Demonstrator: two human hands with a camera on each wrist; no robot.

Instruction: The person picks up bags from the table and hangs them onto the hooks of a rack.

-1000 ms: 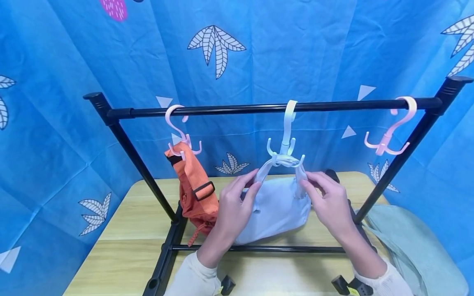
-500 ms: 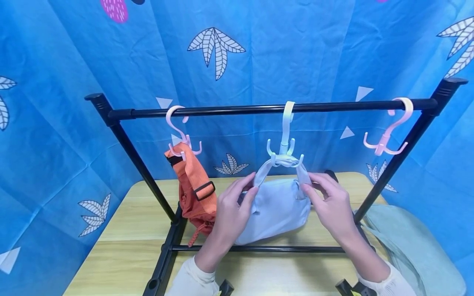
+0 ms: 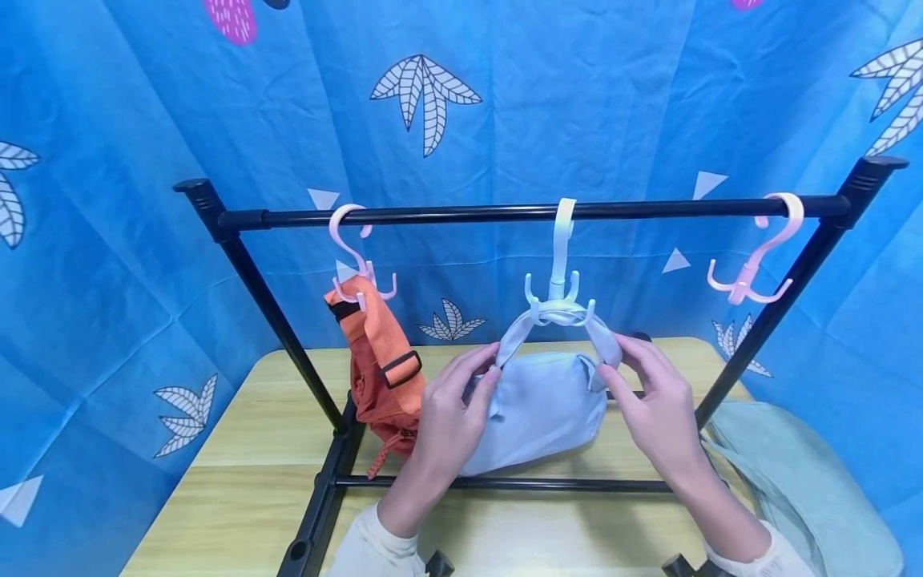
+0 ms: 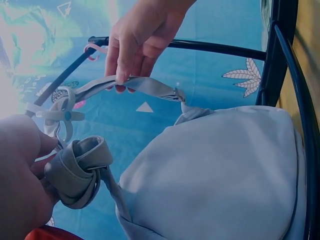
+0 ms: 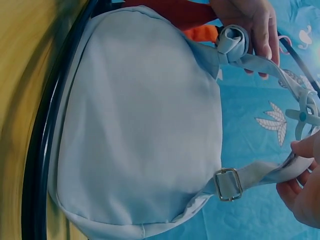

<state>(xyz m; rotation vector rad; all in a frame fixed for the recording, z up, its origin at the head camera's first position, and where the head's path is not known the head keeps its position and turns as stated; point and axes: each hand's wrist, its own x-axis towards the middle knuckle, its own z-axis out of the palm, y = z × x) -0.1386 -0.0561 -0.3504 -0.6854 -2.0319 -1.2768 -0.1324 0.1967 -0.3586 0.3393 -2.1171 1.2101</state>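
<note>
A pale blue-grey bag [image 3: 548,405] hangs by its strap [image 4: 150,87] from the white hook [image 3: 559,256] at the middle of the bar. My left hand [image 3: 453,409] pinches the strap's left side, beside a knot [image 4: 80,170] seen in the left wrist view. My right hand [image 3: 658,401] pinches the strap's right side between thumb and fingers, above a metal buckle [image 5: 228,184]. Between the hands the strap arches over the hook's prongs. The bag's body hangs low, close to the rack's lower bar.
An orange-red bag [image 3: 385,361] hangs on the left pink hook [image 3: 353,248]. A second pink hook [image 3: 757,252] hangs bare at the right. The black rack [image 3: 461,214] stands on a wooden table [image 3: 238,449]. A pale green bag [image 3: 808,481] lies at the right.
My right hand has moved slightly to the right with the strap, spreading the loop wider. My left hand keeps its grip nearly in place.
</note>
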